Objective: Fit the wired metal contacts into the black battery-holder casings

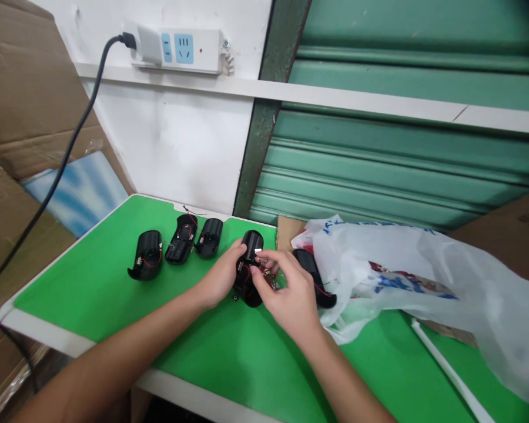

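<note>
A black plastic housing (252, 242) with red wires lies on the green tabletop (229, 341) between my hands. My left hand (223, 275) grips its left side, thumb on the upper edge. My right hand (288, 285) is closed in a pinch over the housing's middle, near the wires; whatever sits between the fingertips is too small to make out. Small metal pieces (271, 276) show partly behind my right fingers. To the left are similar black housings with wires: one (149, 252) at the far left, another (181, 239) beside it, and a third (210, 236).
Another black housing (317, 282) lies right of my hand, against a white plastic bag (392, 270). A white rod (449, 370) rests at the front right. Behind stand a power strip (178, 50), a green shutter (379, 147) and, at left, cardboard (22, 88) with a black cable (70, 141).
</note>
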The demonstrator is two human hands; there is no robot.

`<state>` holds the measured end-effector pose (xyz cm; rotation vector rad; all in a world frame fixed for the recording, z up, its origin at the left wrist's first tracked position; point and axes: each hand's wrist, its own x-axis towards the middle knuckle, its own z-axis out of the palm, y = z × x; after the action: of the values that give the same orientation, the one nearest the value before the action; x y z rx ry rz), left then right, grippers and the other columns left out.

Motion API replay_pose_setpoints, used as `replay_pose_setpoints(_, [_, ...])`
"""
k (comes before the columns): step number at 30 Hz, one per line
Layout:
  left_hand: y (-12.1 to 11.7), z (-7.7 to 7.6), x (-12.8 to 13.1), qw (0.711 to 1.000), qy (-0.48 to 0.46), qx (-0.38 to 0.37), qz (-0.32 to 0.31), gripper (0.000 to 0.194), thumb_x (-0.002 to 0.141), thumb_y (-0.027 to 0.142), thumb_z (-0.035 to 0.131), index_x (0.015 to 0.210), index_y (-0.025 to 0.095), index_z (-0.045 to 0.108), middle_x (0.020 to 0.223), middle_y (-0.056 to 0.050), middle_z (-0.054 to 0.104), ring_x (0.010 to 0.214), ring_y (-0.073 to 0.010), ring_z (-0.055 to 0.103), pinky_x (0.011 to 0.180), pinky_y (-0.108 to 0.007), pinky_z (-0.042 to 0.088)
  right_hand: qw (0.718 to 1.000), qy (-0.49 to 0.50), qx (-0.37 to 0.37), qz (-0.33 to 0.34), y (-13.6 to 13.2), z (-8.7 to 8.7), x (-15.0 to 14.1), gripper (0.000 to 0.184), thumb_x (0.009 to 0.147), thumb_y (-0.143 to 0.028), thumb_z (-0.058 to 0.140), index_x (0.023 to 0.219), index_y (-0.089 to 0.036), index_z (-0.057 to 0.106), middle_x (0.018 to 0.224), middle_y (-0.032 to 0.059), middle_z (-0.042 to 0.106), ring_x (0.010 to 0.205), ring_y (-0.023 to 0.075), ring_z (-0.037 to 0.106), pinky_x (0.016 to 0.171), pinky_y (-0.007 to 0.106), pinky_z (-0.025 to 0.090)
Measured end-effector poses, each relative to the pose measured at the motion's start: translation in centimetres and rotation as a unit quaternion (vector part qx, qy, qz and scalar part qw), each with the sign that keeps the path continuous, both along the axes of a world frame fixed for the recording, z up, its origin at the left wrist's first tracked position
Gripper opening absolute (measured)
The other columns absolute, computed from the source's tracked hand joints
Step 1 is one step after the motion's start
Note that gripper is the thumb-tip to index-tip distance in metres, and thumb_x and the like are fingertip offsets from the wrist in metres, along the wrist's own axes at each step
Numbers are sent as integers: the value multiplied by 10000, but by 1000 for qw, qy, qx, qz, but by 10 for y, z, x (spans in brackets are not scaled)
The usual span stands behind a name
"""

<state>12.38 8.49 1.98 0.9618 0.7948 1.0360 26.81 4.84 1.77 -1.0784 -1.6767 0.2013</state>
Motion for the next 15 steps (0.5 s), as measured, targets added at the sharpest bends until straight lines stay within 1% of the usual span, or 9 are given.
replay_pose_setpoints(1, [0, 0, 0, 1000, 1, 3, 2, 334, 877, 438, 593, 1095, 191, 649, 1064, -39, 718, 1180, -269, 628, 1091, -371, 426, 1000, -14, 17, -5, -1, 0, -1, 123, 907, -176, 661, 1009, -233, 698, 849, 15, 726, 750, 168, 677, 718, 295, 572])
replay_pose_setpoints(3, [0, -1, -1, 1000, 6, 7, 3, 338, 879, 442, 591, 1097, 192, 651, 1082, -43, 718, 1191, -272, 619, 1102, -379, 419, 999, -14, 30, -16, -2, 0, -2, 114, 913, -164, 659, 1000, -230, 694, 823, 7, 719, 735, 161, 679, 704, 284, 574])
replay_pose_setpoints(9, [0, 0, -1, 999, 23, 25, 6, 362, 886, 457, 597, 1123, 190, 653, 1164, -57, 714, 1216, -275, 593, 1116, -381, 399, 998, 44, 4, -46, -3, -4, -5, 165, 906, -183, 693, 1064, -226, 715, 818, -2, 754, 695, 150, 705, 701, 278, 597])
replay_pose_setpoints(12, [0, 0, -1, 1000, 23, 18, 8, 374, 884, 473, 599, 1125, 194, 658, 1112, -51, 718, 1159, -270, 615, 1075, -377, 424, 998, 50, -4, -43, -3, -5, -5, 150, 916, -193, 697, 1051, -225, 753, 847, 14, 773, 717, 155, 730, 695, 276, 602])
replay_pose_setpoints(15, [1, -1, -1, 999, 24, 27, 5, 378, 889, 476, 587, 1124, 187, 654, 1057, -49, 720, 1111, -270, 633, 1034, -376, 449, 999, 35, -2, -35, -3, -4, -4, 173, 935, -193, 676, 1073, -225, 775, 864, 28, 780, 716, 161, 732, 692, 288, 606])
